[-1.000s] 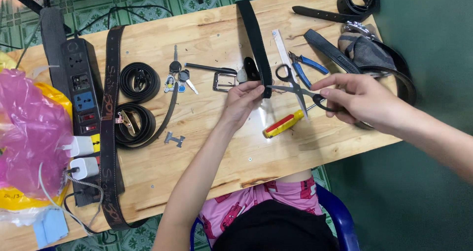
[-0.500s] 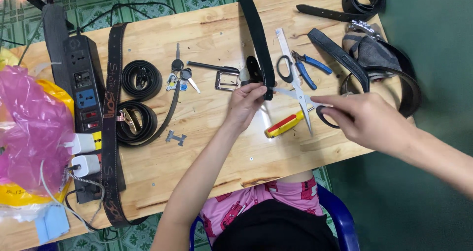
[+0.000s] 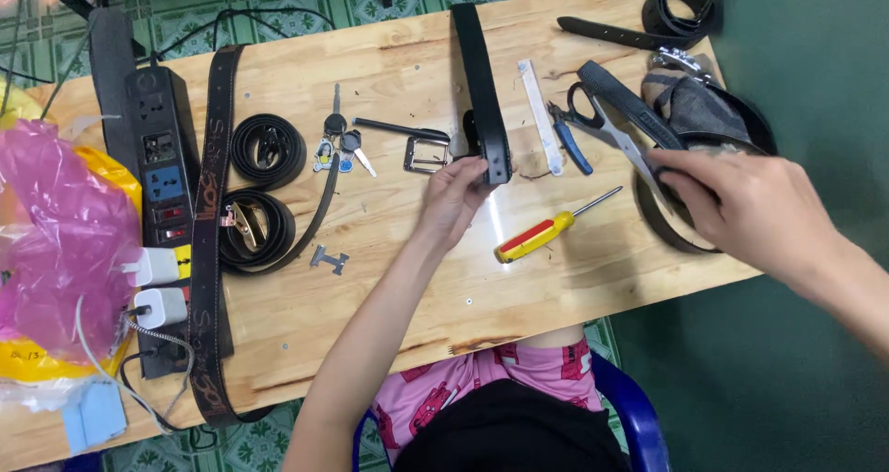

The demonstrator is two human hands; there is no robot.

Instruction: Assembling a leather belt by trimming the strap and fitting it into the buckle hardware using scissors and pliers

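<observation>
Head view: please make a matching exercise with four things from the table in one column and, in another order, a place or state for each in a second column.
Things:
1. screwdriver
2. scissors
3. straight black belt
4. power strip

Places or states:
A. its end touched by the left hand
B. lying free between the two hands
C. at the table's left side, chargers plugged in
D. at the fingers of the right hand

Pairs: 1-B, 2-D, 3-A, 4-C

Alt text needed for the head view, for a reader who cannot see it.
A person's left hand holds the end of a black belt on a wooden table, while the right hand holds scissors over a coiled belt. A red-and-yellow screwdriver lies between them.
</observation>
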